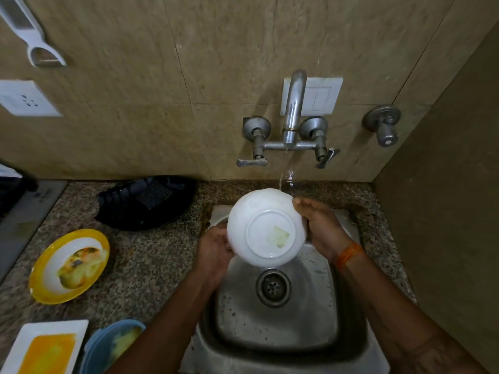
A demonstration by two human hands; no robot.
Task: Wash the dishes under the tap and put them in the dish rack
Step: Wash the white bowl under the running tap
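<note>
A white bowl is held over the steel sink, its underside facing me, with a pale stain on the base. Water runs from the tap onto the bowl's far rim. My left hand grips the bowl's left edge, fingers hidden behind it. My right hand lies along the right edge with fingers fairly straight against the rim. The black dish rack lies on the counter left of the sink.
Dirty dishes wait on the granite counter at left: a yellow-rimmed plate, a white square plate with orange residue, and a blue bowl. Tap levers and a wall valve stick out from the tiled wall.
</note>
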